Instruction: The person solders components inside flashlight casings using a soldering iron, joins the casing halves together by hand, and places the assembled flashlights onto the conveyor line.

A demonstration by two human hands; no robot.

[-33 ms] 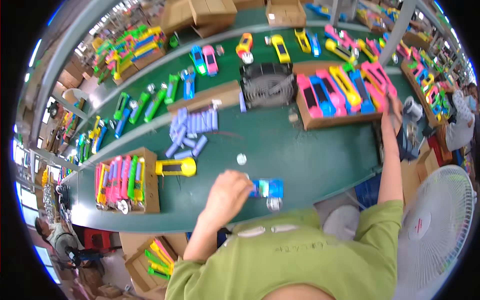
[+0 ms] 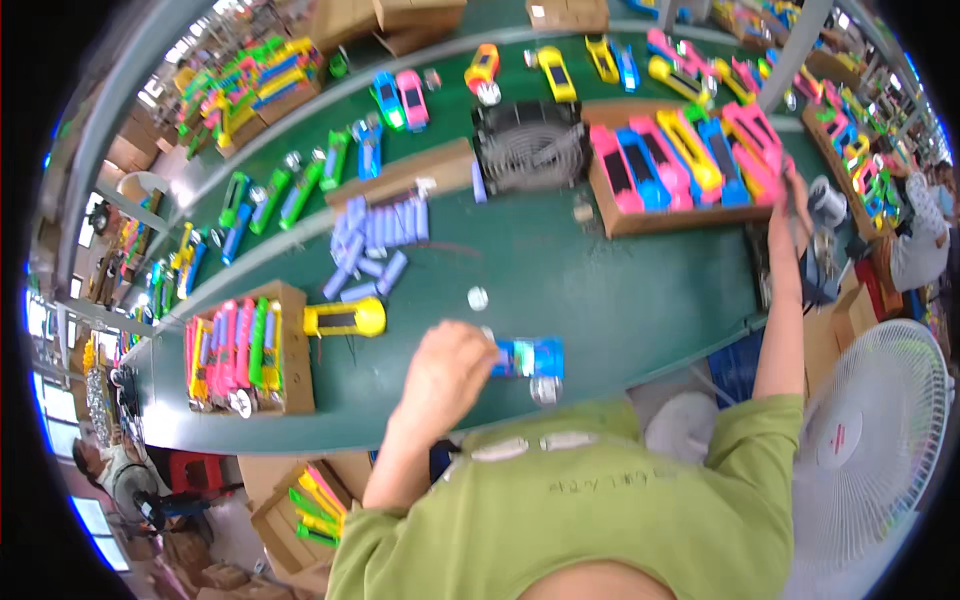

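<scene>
Near the table's front edge lies a blue plastic casing [image 2: 532, 357] with a pale, shiny middle. My left hand [image 2: 448, 365] is closed with its fingertips on the casing's left end. A round silvery reflector [image 2: 546, 390] sits at the casing's near side. Far to the right, my right arm reaches out to a cardboard box [image 2: 660, 222] of pink, blue and yellow casings. My right hand [image 2: 792, 208] is at the box's right end, against a pink casing [image 2: 764, 184]; blur hides whether its fingers grip it.
Purple cylinders [image 2: 395, 223] lie in a group left of centre, near a yellow casing [image 2: 345, 318]. A second box [image 2: 297, 350] of casings stands at left. A black fan-like unit [image 2: 530, 150] stands behind; a white fan [image 2: 865, 430] is at my right.
The whole view has shifted slightly, so the table's things appear a little higher. My left hand stays at the blue casing and my right hand at the box's right end.
</scene>
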